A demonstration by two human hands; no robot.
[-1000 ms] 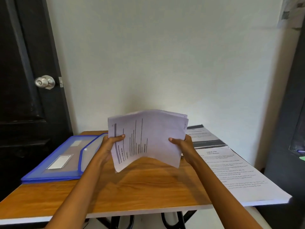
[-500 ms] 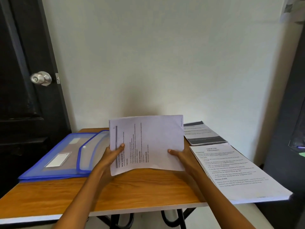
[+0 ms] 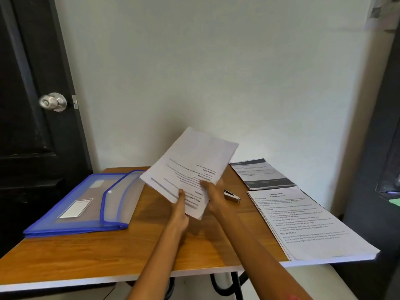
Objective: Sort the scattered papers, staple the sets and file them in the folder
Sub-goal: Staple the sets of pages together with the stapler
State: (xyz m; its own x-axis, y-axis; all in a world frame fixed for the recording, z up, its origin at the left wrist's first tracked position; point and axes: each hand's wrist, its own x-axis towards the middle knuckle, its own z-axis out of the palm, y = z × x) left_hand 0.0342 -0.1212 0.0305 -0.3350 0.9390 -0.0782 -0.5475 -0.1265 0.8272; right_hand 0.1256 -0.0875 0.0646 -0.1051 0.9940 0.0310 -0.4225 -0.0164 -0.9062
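The papers (image 3: 190,169), a thin set of printed sheets, are held up above the middle of the wooden table (image 3: 91,256), tilted so that the far corner points up and away toward the wall and the print runs slantwise; the left hand (image 3: 179,215) pinches the near corner of the set, thumb on top of the page and the other fingers hidden beneath it; the right hand (image 3: 213,194) grips the near right edge just beside it, thumb laid across the printed face, the rest of the fingers behind the sheets and out of sight; the two hands are close together, almost touching; a blue see-through folder (image 3: 86,204) lies flat on the left of the table with its flap lifted open, its right edge under the raised sheets as seen from the head camera; a small stapler (image 3: 232,195) lies on the table just right of the right hand; to the right lie a white printed stack (image 3: 307,224) reaching the table's front right corner and, behind it, a grey-banded leaflet (image 3: 262,174); half a second ago the set was held level and square to the camera with the hands wide apart at its two sides, hiding the stapler; now it is turned slantwise and the hands have come together at its near corner.
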